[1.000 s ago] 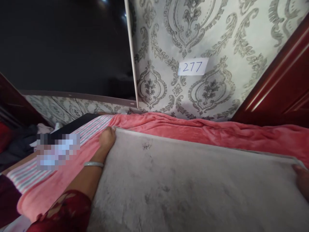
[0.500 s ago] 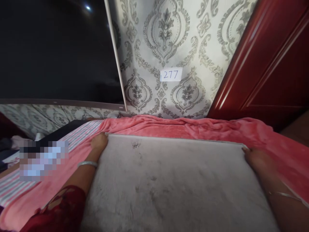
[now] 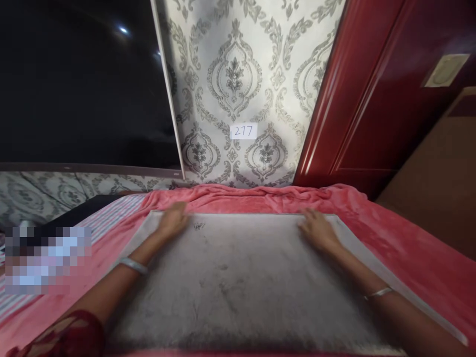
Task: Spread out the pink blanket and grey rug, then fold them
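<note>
A grey plush cloth [image 3: 241,282] with dark smudges lies spread flat over a pink blanket [image 3: 401,248] on a bed. My left hand [image 3: 173,219] rests palm down on the cloth near its far left corner, fingers spread. Near the far right part of the cloth, my right hand [image 3: 316,230] also lies flat with fingers apart. Each wrist carries a silver bangle. Neither hand grips anything.
A dark TV screen [image 3: 82,89] fills the upper left, against patterned wallpaper bearing a paper label "277" [image 3: 243,131]. A red wooden door [image 3: 375,99] stands on the right. A striped sheet [image 3: 111,215] shows at the left of the blanket.
Both hands have left the cloth's far corners and moved inward onto its top surface. The cloth now lies flat and farther from me; the view has shifted right.
</note>
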Demonstrator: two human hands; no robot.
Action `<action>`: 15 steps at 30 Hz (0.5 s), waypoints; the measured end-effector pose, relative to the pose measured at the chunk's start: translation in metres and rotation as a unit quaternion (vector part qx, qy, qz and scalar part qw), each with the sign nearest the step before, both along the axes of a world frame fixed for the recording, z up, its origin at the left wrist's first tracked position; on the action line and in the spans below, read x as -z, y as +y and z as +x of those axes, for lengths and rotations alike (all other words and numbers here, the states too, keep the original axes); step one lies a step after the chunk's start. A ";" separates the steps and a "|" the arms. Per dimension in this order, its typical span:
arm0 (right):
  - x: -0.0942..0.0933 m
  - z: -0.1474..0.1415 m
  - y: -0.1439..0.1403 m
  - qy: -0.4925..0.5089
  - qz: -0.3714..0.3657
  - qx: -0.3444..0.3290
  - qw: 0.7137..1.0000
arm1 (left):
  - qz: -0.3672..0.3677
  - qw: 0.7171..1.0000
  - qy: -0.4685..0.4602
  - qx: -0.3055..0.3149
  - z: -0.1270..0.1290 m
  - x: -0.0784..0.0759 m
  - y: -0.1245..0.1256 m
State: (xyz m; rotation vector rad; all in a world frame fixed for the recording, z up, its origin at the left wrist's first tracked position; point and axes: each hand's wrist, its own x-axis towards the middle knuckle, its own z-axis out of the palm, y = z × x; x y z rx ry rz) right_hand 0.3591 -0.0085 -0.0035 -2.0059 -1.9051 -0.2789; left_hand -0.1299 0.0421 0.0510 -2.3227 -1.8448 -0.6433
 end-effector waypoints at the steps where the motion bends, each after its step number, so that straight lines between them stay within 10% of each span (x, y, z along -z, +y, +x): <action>1: -0.002 -0.029 -0.003 -0.014 -0.003 -0.084 0.996 | -0.032 0.997 0.030 0.065 0.023 0.004 -0.003; 5: -0.004 -0.115 -0.011 -0.034 -0.140 -0.234 0.962 | -0.118 0.952 0.095 0.266 0.097 0.031 -0.021; 15: 0.023 -0.124 -0.008 -0.020 -0.126 -0.201 0.971 | -0.120 0.959 0.085 0.243 0.111 0.059 -0.036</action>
